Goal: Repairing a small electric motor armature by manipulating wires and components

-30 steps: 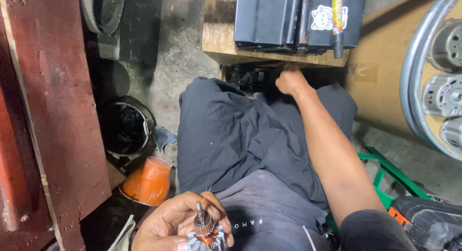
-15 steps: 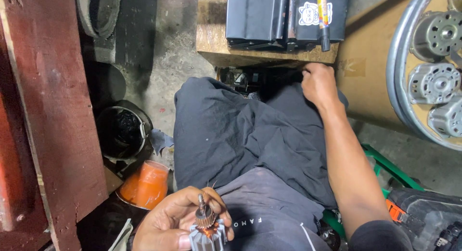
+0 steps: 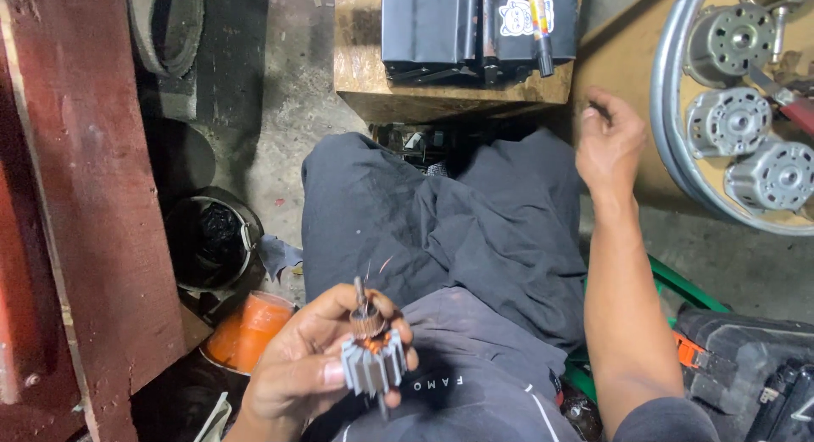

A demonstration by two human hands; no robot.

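Holding motor armature, left hand

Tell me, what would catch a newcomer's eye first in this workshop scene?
Probably the motor armature, a ribbed grey metal core with copper windings, held upright in the left hand low in the picture. Next, the round tray of silvery motor housings at the upper right, with the right hand raised beside it, holding nothing visible.

Left hand curled closed near lap, right hand outstretched, fingers loosely bent
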